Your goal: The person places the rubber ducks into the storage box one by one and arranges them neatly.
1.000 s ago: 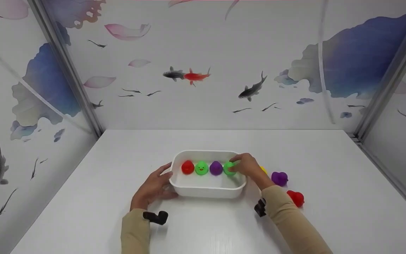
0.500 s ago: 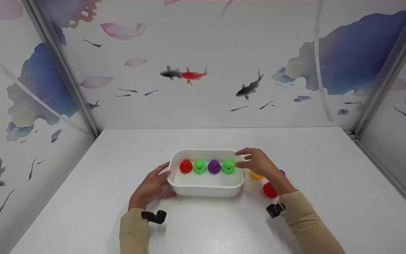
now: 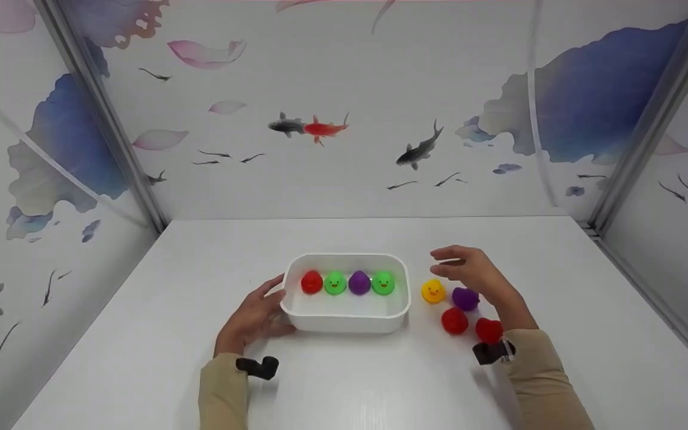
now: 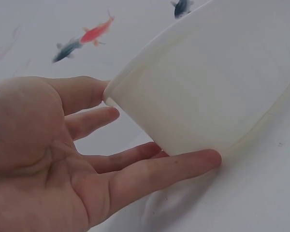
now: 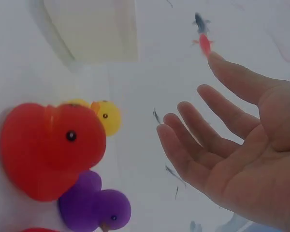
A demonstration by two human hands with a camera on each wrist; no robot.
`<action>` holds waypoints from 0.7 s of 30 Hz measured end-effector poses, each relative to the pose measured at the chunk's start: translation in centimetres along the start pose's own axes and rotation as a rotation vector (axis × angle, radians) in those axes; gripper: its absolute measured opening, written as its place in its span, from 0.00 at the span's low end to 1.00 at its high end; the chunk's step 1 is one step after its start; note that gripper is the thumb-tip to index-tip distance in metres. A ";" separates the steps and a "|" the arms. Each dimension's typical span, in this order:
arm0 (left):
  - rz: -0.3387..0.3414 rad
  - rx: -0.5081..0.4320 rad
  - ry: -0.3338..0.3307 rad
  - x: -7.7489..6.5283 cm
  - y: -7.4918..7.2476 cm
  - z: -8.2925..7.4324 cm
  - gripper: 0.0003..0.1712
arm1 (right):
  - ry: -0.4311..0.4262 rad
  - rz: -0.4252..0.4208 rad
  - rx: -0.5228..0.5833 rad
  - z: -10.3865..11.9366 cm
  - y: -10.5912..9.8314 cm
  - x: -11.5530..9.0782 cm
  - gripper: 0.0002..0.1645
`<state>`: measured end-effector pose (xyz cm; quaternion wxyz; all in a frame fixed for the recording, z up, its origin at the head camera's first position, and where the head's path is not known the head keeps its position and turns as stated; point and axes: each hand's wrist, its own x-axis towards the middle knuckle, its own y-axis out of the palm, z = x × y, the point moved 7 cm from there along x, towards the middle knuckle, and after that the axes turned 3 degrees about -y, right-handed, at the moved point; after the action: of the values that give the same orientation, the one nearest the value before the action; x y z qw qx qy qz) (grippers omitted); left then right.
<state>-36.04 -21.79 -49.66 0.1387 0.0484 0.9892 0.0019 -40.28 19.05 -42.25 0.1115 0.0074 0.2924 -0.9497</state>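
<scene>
At the left end of a white plastic tub (image 3: 347, 323), my left hand (image 3: 257, 313) has its extended fingers resting against the end. The left wrist view shows one fingertip at the rim and another straight finger (image 4: 164, 171) along the lower wall of the tub (image 4: 183, 96). In the tub stand a red toy duck (image 3: 312, 282), a green duck (image 3: 335, 283), a purple duck (image 3: 359, 283) and a second green duck (image 3: 383, 283), in a row. My right hand (image 3: 474, 270) hovers right of the tub, fingers spread and holding nothing.
Right of the tub lie a yellow duck (image 3: 433, 291), a purple duck (image 3: 466, 298), a red duck (image 3: 454, 321) and another red duck (image 3: 489, 330), below and beside my right hand. Printed panels (image 3: 344, 65) enclose the white table (image 3: 344, 382).
My right hand has let go of the rightmost green duck in the tub and moved right, above the loose ducks. My left hand has stayed at the tub's end.
</scene>
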 end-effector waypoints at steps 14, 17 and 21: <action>-0.009 0.012 -0.009 -0.2 0.0 0.0 0.34 | 0.072 0.004 -0.081 -4.6 -0.4 0.9 0.35; -0.019 0.021 -0.014 -0.2 0.0 -0.1 0.34 | 0.099 0.010 -0.103 -4.7 -0.1 1.0 0.34; -0.022 0.023 -0.017 0.0 0.1 -0.1 0.34 | 0.113 0.016 -0.129 -4.5 0.4 1.0 0.32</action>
<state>-36.05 -21.70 -49.57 0.1464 0.0393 0.9884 -0.0112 -41.37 21.04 -46.33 0.1026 0.0563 0.3586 -0.9261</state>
